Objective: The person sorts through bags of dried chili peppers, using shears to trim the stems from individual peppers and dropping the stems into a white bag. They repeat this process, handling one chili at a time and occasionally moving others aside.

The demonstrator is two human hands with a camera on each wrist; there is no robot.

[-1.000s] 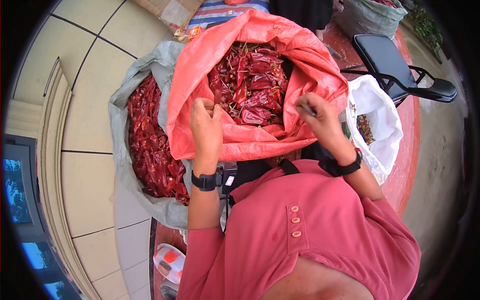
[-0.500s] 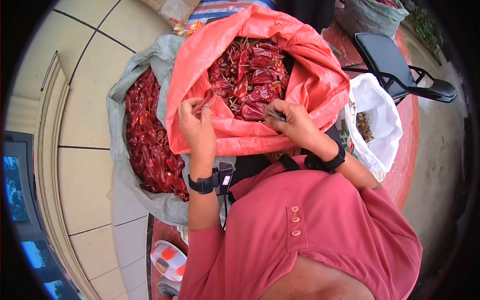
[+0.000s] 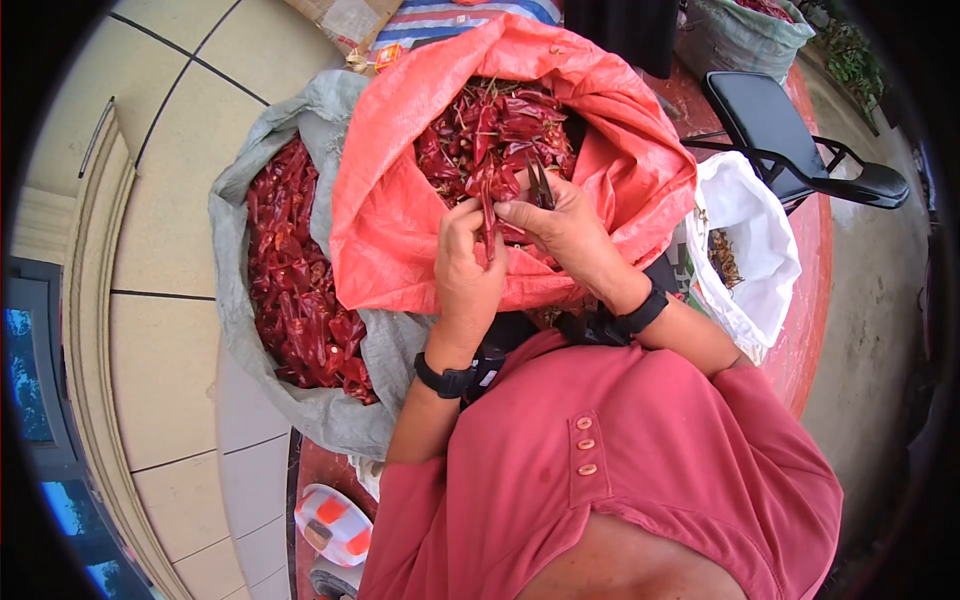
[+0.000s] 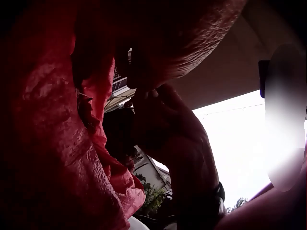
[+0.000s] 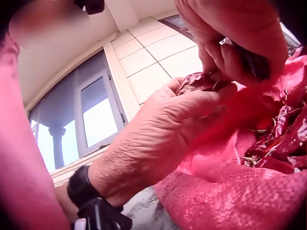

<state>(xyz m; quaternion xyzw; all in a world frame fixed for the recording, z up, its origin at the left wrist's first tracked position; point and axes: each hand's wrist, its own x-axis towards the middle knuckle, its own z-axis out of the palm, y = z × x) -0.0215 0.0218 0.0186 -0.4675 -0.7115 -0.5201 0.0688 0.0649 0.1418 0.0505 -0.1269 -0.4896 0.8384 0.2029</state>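
Over the near rim of the pink sack, the left hand pinches a dried red pepper between thumb and fingers. Against it on the right, the right hand brings its thumb to the pepper and holds dark scissors, blades pointing up. In the right wrist view the left hand holds the wrinkled pepper from below, and the right hand meets it from above. The left wrist view is dark; the right hand shows there, its grip hard to tell.
A grey sack of red peppers stands at the left. At the right are a white sack with dry stems and a black chair. Another filled sack is at the back, and a white-and-orange bowl sits at lower left.
The left hand has moved right with the pepper, to above the pink sack's near rim. The right hand has come in from the right to meet it, its scissors now pointing up.
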